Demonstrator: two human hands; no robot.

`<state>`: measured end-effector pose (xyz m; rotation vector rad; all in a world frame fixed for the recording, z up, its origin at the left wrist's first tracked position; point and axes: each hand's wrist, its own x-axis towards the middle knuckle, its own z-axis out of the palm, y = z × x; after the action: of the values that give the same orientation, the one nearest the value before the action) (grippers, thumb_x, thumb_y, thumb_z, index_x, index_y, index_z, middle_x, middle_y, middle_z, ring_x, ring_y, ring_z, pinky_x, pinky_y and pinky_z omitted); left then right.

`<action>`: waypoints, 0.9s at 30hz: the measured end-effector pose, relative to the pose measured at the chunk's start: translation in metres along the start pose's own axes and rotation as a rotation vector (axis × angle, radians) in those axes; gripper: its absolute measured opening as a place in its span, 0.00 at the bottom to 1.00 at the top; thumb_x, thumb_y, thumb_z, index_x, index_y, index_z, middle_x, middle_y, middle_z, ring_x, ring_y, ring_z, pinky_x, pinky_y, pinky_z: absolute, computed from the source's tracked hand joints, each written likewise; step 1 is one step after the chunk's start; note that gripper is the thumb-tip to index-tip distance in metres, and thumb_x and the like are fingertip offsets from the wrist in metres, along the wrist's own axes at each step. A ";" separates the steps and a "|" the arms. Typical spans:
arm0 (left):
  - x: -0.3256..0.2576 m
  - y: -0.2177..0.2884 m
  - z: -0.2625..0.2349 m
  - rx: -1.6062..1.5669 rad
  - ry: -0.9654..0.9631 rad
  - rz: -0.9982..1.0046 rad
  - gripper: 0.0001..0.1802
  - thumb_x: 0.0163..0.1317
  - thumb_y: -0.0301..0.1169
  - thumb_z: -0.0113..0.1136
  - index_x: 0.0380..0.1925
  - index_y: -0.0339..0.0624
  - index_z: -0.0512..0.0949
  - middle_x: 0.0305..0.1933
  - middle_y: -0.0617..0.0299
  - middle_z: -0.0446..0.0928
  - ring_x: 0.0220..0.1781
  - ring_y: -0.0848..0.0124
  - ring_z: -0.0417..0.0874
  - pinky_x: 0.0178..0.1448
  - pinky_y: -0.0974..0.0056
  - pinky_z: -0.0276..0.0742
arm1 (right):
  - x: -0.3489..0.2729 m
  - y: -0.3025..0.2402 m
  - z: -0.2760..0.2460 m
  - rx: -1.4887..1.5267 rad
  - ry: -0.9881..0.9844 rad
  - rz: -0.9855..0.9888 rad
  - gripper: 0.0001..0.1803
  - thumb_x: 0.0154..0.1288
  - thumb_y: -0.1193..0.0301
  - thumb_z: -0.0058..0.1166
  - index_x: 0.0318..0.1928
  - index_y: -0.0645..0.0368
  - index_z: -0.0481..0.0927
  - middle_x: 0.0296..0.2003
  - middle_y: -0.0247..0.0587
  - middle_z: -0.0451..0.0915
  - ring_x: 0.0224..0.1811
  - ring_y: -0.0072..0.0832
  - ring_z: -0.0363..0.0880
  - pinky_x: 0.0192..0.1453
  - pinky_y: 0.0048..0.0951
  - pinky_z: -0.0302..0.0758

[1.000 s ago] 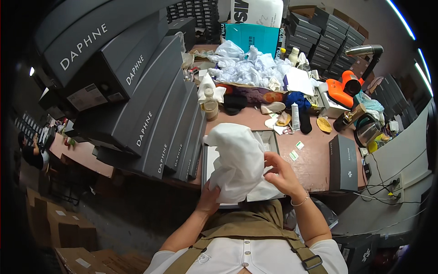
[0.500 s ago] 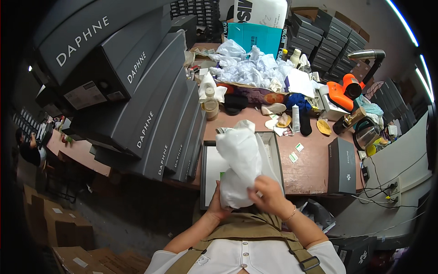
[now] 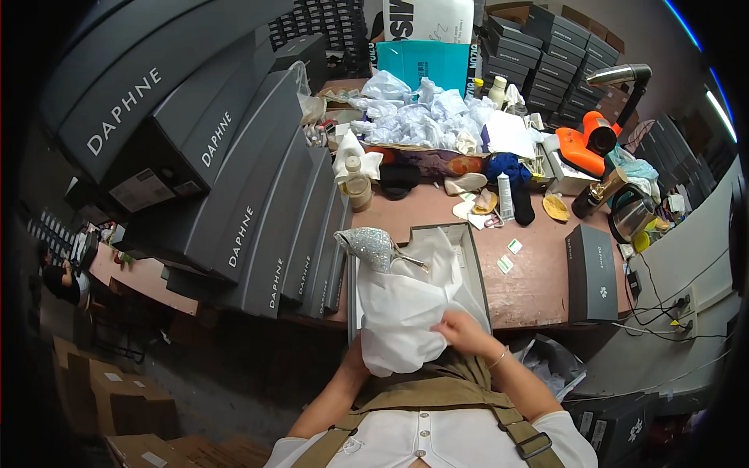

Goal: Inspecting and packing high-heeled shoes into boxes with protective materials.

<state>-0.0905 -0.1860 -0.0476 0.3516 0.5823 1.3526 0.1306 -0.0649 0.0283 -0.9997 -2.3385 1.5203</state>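
A glittery silver high-heeled shoe (image 3: 370,247) sticks out of the top of a soft white wrapping (image 3: 402,324), its thin heel toward the right. The rest of the shoe is hidden inside. My left hand (image 3: 356,359) holds the bundle from its lower left; the wrapping covers its fingers. At the right side, my right hand (image 3: 466,334) pinches the wrapping's edge between closed fingers. Behind and below the bundle lies an open grey shoebox (image 3: 476,269) on the table, with more white paper (image 3: 466,290) inside.
Dark shoeboxes (image 3: 250,226) are stacked high at left. A grey box (image 3: 591,273) stands at right. Crumpled white paper (image 3: 429,117) heaps at the back, near a bottle (image 3: 358,187), a tube (image 3: 505,199), an orange tool (image 3: 583,152) and a kettle (image 3: 629,214). Cords (image 3: 663,316) hang at right.
The silver shoe, covered before, now shows above the wrapping, which has slid down and bunched. My left hand has gone further behind the bundle. My right hand has shifted slightly right and down.
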 end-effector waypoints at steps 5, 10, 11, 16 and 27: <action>-0.008 0.023 0.029 0.197 -0.069 -0.051 0.52 0.48 0.51 0.74 0.67 0.37 0.59 0.61 0.58 0.71 0.62 0.67 0.72 0.65 0.59 0.69 | -0.019 -0.004 -0.036 -0.145 -0.204 -0.025 0.23 0.61 0.65 0.59 0.55 0.63 0.74 0.48 0.56 0.79 0.52 0.38 0.78 0.57 0.33 0.71; -0.005 0.068 0.053 0.683 -0.184 -0.216 0.46 0.46 0.38 0.77 0.65 0.37 0.65 0.60 0.60 0.72 0.61 0.72 0.71 0.66 0.64 0.65 | -0.035 -0.056 -0.100 0.632 -0.096 -0.285 0.52 0.49 0.62 0.72 0.71 0.57 0.56 0.55 0.49 0.76 0.60 0.31 0.72 0.64 0.32 0.66; -0.001 0.072 0.061 0.758 -0.162 -0.226 0.44 0.45 0.33 0.77 0.63 0.38 0.67 0.58 0.62 0.73 0.59 0.73 0.72 0.65 0.65 0.66 | -0.030 -0.067 -0.101 0.320 -0.135 -0.296 0.43 0.52 0.65 0.69 0.67 0.60 0.63 0.53 0.46 0.78 0.57 0.28 0.73 0.63 0.31 0.67; -0.006 0.107 0.048 0.544 0.442 0.361 0.08 0.63 0.27 0.61 0.38 0.33 0.79 0.35 0.64 0.80 0.36 0.79 0.79 0.42 0.72 0.75 | -0.054 -0.003 -0.127 0.879 0.392 0.018 0.16 0.60 0.73 0.56 0.48 0.67 0.77 0.45 0.43 0.80 0.44 0.27 0.80 0.53 0.29 0.76; 0.059 0.073 0.019 2.093 -0.133 -0.065 0.31 0.53 0.43 0.67 0.54 0.39 0.74 0.65 0.46 0.64 0.70 0.51 0.60 0.68 0.44 0.61 | -0.026 -0.014 -0.049 0.269 0.932 -0.264 0.19 0.51 0.72 0.68 0.41 0.60 0.73 0.46 0.45 0.76 0.50 0.33 0.74 0.55 0.30 0.69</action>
<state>-0.1323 -0.1126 -0.0023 1.9950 1.7012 0.1334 0.1683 -0.0482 0.0681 -0.9801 -1.4896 0.9229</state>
